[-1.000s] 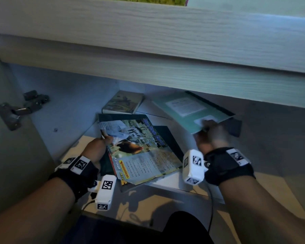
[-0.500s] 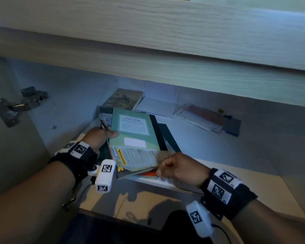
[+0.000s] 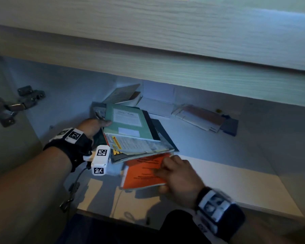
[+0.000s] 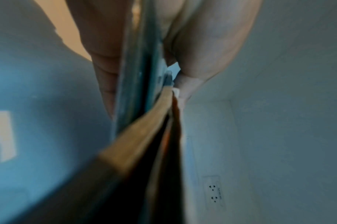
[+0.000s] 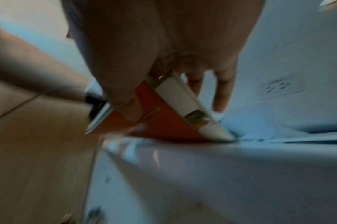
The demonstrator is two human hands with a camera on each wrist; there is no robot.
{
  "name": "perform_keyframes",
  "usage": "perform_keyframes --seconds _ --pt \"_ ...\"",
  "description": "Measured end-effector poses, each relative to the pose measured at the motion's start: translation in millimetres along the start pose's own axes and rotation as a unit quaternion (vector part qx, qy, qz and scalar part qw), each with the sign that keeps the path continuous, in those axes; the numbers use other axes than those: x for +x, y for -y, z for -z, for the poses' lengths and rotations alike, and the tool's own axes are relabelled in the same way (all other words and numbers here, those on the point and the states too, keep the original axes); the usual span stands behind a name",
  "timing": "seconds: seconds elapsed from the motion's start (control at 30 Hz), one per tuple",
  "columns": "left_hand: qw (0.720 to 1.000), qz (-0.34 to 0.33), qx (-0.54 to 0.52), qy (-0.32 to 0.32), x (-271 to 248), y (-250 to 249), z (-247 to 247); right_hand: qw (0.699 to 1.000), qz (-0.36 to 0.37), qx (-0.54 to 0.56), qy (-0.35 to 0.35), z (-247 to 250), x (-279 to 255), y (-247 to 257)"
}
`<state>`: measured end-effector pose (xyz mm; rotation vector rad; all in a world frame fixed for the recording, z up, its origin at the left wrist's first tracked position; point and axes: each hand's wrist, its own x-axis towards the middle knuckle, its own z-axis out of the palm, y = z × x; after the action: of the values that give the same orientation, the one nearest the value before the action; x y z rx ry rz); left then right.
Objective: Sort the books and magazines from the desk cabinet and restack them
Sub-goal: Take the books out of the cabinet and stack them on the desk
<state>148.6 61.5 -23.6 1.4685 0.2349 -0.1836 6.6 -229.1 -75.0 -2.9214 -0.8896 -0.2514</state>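
Observation:
Inside the desk cabinet my left hand (image 3: pixel 95 125) grips the left edge of a stack: a green notebook (image 3: pixel 128 123) on top, a magazine (image 3: pixel 139 144) and dark covers below. The left wrist view shows the stack (image 4: pixel 144 94) edge-on, pinched between thumb and fingers. My right hand (image 3: pixel 176 175) grips an orange book (image 3: pixel 143 170) at its right edge, low in front of the stack, thumb on the cover. In the right wrist view the orange book (image 5: pixel 160 121) touches the shelf edge with one corner.
A small book (image 3: pixel 125 94) leans in the back corner, white papers (image 3: pixel 157 106) lie behind the stack, and a flat pile of booklets (image 3: pixel 201 118) with a dark blue item (image 3: pixel 230 126) lies at the back right. A door hinge (image 3: pixel 11 108) sits left. The desk front (image 3: pixel 148 59) overhangs.
The right hand laid the green notebook on the stack held by the left hand, then took the orange book from under the stack's front and drew it toward me.

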Motion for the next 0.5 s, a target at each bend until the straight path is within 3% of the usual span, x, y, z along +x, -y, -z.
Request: perform_keyframes --seconds 0.1,0.2,0.3,0.37,0.43,0.5 --pt "0.999 0.009 0.028 -0.012 -1.0 6.4 4.7 0.980 0.013 0.200 0.008 45.3 -15.8 -41.4" --pt "1.000 0.001 0.029 -0.007 -0.1 13.2 6.8 0.927 -0.067 0.367 0.035 95.2 -36.0 -71.8" --pt "1.000 -0.010 0.024 -0.009 -1.5 19.8 4.5 0.856 -0.176 0.479 -0.086 134.9 -49.9 -90.3" --pt "0.999 -0.009 0.033 -0.005 -4.9 24.2 3.2 0.819 -0.185 0.509 -0.190 150.9 -48.8 -94.9" --pt "0.999 0.015 0.034 0.012 -9.7 29.0 1.0 0.801 -0.185 0.518 -0.237 158.8 -41.1 -96.9" --pt "0.998 0.032 0.038 0.034 -16.6 33.8 -3.7 0.816 -0.159 0.493 -0.256 155.5 -28.5 -98.7"
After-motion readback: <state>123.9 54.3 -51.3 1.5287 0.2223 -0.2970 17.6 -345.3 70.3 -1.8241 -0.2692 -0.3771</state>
